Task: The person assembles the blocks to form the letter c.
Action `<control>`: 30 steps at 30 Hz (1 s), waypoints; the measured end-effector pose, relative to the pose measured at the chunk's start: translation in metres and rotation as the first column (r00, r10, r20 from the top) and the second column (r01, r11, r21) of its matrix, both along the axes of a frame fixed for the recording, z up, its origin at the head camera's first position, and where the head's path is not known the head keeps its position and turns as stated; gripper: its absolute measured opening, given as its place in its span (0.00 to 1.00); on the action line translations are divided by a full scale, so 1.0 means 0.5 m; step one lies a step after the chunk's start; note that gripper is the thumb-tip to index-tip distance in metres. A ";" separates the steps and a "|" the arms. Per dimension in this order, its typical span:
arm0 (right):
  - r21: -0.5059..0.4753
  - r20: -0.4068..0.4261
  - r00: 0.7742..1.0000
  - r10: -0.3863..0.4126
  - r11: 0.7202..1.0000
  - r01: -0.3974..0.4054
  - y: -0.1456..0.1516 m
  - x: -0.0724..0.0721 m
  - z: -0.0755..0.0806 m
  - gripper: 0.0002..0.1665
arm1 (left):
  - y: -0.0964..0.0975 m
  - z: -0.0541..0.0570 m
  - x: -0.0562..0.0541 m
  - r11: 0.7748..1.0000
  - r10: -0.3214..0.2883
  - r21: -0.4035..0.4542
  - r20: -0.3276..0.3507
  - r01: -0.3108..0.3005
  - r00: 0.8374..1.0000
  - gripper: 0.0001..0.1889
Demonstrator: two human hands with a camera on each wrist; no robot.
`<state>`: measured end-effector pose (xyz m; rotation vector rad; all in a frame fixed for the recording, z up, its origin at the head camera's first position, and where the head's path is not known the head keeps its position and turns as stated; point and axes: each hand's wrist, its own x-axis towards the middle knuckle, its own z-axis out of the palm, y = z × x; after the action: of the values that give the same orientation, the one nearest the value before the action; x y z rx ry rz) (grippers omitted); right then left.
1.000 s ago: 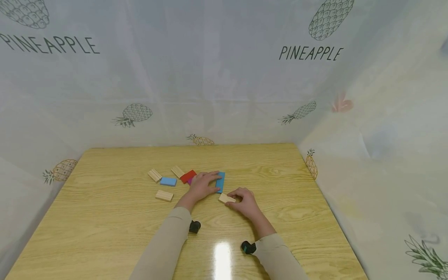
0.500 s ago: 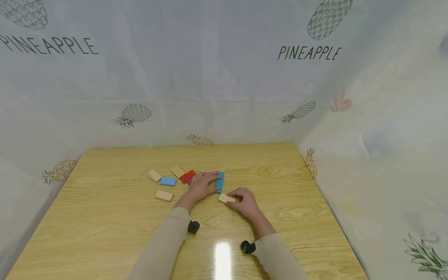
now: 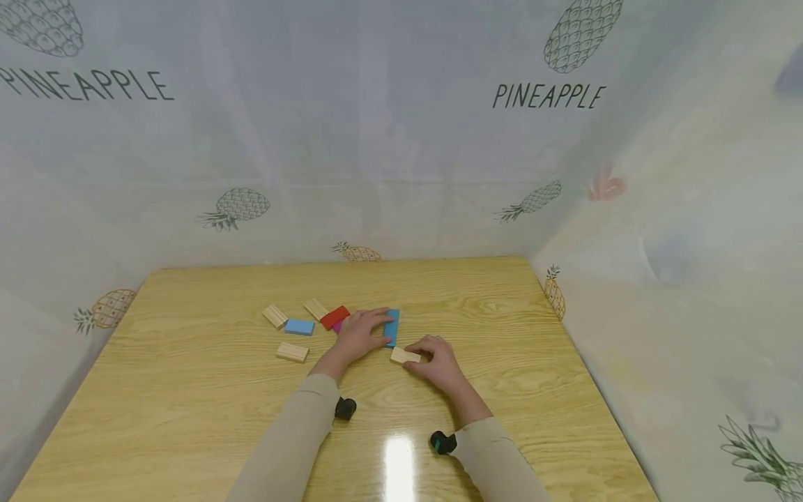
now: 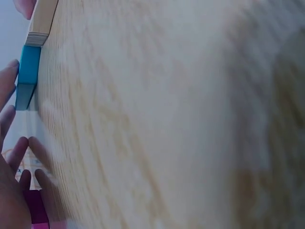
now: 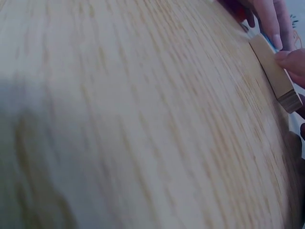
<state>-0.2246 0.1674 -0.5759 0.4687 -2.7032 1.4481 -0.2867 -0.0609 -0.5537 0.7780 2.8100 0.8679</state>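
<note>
In the head view my left hand (image 3: 359, 336) holds a blue wooden block (image 3: 392, 328) flat on the table, thumb near its close end and a finger by its far end. My right hand (image 3: 438, 362) pinches a plain wood block (image 3: 404, 355) between thumb and fingers. This block lies slantwise, its left corner right at the near end of the blue one. From the left wrist, the blue block (image 4: 29, 67) and the plain block (image 4: 44, 19) appear end to end. The right wrist view shows my thumb on the plain block's (image 5: 271, 67) side.
Left of my left hand lie a red block (image 3: 335, 317), a magenta block (image 3: 338, 326) partly hidden by the hand, and a light blue block (image 3: 300, 327). Plain blocks (image 3: 292, 352) lie around them. A patterned curtain (image 3: 401, 174) hangs behind the wooden table (image 3: 188, 418).
The head view has shifted slightly. Both hands and the blocks keep practically the same places.
</note>
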 end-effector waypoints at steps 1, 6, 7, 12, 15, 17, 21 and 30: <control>0.001 0.000 1.000 0.002 1.000 -0.002 0.000 0.001 0.001 0.16 | 0.000 0.000 0.001 1.000 0.002 -0.003 -0.002 -0.002 1.000 0.27; 0.006 0.002 1.000 0.004 1.000 -0.004 0.000 0.002 0.004 0.15 | 0.001 -0.001 0.002 1.000 0.005 -0.005 -0.009 -0.005 1.000 0.27; 0.005 0.004 1.000 0.003 1.000 -0.003 0.000 0.002 0.004 0.15 | 0.001 -0.001 0.002 1.000 0.005 -0.001 -0.009 -0.005 1.000 0.27; -0.004 0.008 1.000 0.002 1.000 -0.002 0.001 0.003 0.005 0.15 | 0.001 -0.005 0.002 1.000 0.013 0.007 -0.019 -0.013 1.000 0.27; 0.002 0.010 1.000 0.003 1.000 -0.003 0.001 0.002 0.004 0.16 | 0.000 -0.006 0.002 1.000 0.015 -0.007 -0.027 -0.015 1.000 0.27; 0.010 0.014 1.000 0.003 1.000 -0.003 -0.001 0.001 0.005 0.16 | -0.003 -0.005 0.004 1.000 0.016 -0.008 -0.030 -0.016 0.999 0.27; 0.004 0.030 1.000 0.002 1.000 -0.002 -0.006 -0.001 0.009 0.17 | -0.008 0.001 0.005 0.998 0.027 0.052 -0.020 -0.026 0.999 0.26; 0.004 0.018 1.000 0.017 1.000 -0.017 -0.024 -0.010 0.030 0.19 | -0.030 0.044 0.016 0.970 0.089 0.222 0.056 -0.099 0.994 0.23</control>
<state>-0.2294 0.1552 -0.5611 0.4824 -2.7237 1.4580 -0.2785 -0.0757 -0.5318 0.6446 2.7593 1.2202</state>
